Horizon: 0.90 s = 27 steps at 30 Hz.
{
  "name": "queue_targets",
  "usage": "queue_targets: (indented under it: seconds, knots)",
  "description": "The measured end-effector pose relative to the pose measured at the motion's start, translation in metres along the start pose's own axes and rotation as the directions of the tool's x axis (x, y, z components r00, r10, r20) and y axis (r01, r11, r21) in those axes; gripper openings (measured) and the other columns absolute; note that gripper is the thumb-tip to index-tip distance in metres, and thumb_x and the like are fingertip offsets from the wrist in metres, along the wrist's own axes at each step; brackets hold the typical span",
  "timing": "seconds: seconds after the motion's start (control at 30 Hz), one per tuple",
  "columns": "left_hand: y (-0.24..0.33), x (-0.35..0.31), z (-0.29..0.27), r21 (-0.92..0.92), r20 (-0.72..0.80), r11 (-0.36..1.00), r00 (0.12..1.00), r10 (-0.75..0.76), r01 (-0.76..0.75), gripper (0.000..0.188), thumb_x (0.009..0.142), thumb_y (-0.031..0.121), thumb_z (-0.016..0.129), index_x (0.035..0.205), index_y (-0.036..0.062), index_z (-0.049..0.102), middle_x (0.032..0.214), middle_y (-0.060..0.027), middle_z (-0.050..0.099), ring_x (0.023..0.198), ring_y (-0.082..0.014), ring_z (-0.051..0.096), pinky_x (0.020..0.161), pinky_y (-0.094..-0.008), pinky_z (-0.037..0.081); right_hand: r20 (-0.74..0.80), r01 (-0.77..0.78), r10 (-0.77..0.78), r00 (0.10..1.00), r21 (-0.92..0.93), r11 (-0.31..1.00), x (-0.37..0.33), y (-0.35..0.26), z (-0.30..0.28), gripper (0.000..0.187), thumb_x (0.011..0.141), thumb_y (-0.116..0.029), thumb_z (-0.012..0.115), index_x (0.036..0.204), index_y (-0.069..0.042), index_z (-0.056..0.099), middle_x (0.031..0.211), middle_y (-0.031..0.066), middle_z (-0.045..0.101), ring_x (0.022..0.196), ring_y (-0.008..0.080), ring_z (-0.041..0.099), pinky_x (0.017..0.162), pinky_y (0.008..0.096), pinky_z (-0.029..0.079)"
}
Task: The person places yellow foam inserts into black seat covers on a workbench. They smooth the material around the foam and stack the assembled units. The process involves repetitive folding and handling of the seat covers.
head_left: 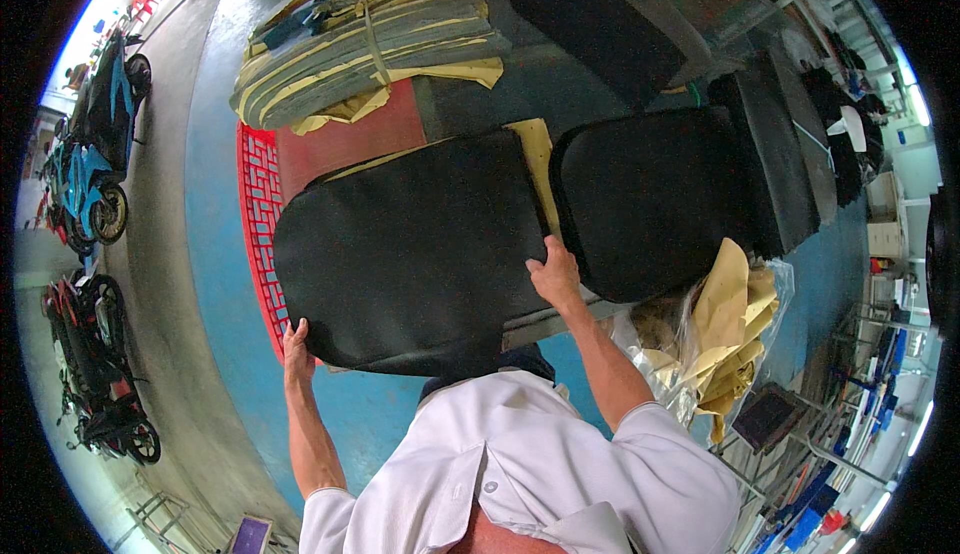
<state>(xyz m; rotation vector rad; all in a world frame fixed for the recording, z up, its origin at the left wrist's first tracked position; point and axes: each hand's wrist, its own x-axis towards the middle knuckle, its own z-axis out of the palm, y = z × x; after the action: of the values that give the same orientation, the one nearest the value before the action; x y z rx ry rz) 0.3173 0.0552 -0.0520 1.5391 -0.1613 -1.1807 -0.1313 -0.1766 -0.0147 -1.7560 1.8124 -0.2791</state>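
Observation:
A large black sheet with a rounded left end (410, 244) lies in front of me, its near edge close to my body. My left hand (298, 346) grips its near left corner, thumb on top and the other fingers mostly hidden beneath. My right hand (556, 272) is closed on its right edge, with the thumb pointing up. Yellow paper (535, 149) shows from under the sheet along its far and right edges. Just right of that hand rests a second black piece with rounded corners (650, 199). Below the large sheet, a red plastic crate (262, 224) sticks out on the left.
A strapped stack of grey sheets and yellow paper (370, 49) sits at the far side. More dark sheets (775, 154) stand at the right. Crumpled yellow paper in clear plastic (725, 339) lies at the near right. Motorbikes (95, 169) are parked along the left.

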Motion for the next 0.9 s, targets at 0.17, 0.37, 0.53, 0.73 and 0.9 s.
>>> queue_targets:
  seconds: [0.17, 0.37, 0.53, 0.73, 0.9]
  knots:
    - [0.005, -0.006, 0.006, -0.016, -0.006, 1.000, 1.000, -0.015, 0.015, 0.031, 0.093, 0.020, 0.057, 0.121, 0.0068, 0.054, 0.108, -0.0035, 0.063, 0.096, -0.0179, 0.061, 0.085, -0.0343, 0.048, -0.057, -0.006, -0.001, 0.998, -0.115, 0.993, -0.008, -0.018, -0.004, 0.055, 0.079, -0.020, 0.069, 0.122, 0.006, 0.045, 0.117, 0.0237, 0.051, 0.109, 0.0427, 0.050, 0.091, 0.0510, 0.041]
    - [0.003, -0.003, 0.002, -0.014, -0.107, 0.997, 0.992, -0.073, 0.071, 0.046, 0.093, 0.024, 0.056, 0.133, 0.0064, 0.041, 0.123, -0.0056, 0.054, 0.110, -0.0192, 0.054, 0.090, -0.0349, 0.045, -0.095, -0.027, 0.019, 0.995, -0.084, 0.996, -0.002, -0.017, 0.009, 0.052, 0.083, -0.020, 0.064, 0.124, 0.005, 0.044, 0.126, 0.0253, 0.043, 0.114, 0.0428, 0.046, 0.097, 0.0514, 0.037]
    - [0.010, -0.012, 0.019, 0.053, -0.126, 0.998, 0.992, -0.023, 0.030, 0.047, 0.095, 0.022, 0.051, 0.137, 0.0036, 0.037, 0.130, -0.0071, 0.051, 0.117, -0.0203, 0.050, 0.101, -0.0362, 0.037, -0.287, 0.125, -0.112, 0.951, 0.029, 0.992, 0.014, -0.008, 0.019, 0.030, 0.078, -0.003, 0.059, 0.107, 0.003, 0.054, 0.108, 0.0202, 0.055, 0.102, 0.0375, 0.052, 0.088, 0.0491, 0.041]
    - [0.009, -0.012, 0.017, 0.033, -0.002, 0.998, 0.999, 0.054, -0.054, 0.040, 0.096, 0.019, 0.050, 0.131, 0.0009, 0.044, 0.123, -0.0056, 0.057, 0.110, -0.0188, 0.054, 0.096, -0.0351, 0.041, -0.323, 0.230, -0.189, 0.927, 0.094, 0.969, 0.028, 0.003, 0.014, 0.019, 0.080, 0.000, 0.058, 0.099, 0.002, 0.058, 0.090, 0.0167, 0.060, 0.084, 0.0340, 0.059, 0.074, 0.0442, 0.047]
    - [0.011, -0.012, 0.010, 0.031, 0.033, 0.997, 0.997, 0.075, -0.076, 0.034, 0.093, 0.017, 0.056, 0.122, 0.0005, 0.052, 0.113, -0.0057, 0.062, 0.099, -0.0162, 0.059, 0.089, -0.0332, 0.047, -0.246, 0.212, -0.218, 0.944, -0.051, 0.976, 0.005, 0.004, 0.013, 0.046, 0.083, -0.009, 0.062, 0.125, 0.004, 0.048, 0.121, 0.0222, 0.049, 0.107, 0.0378, 0.052, 0.094, 0.0430, 0.041]
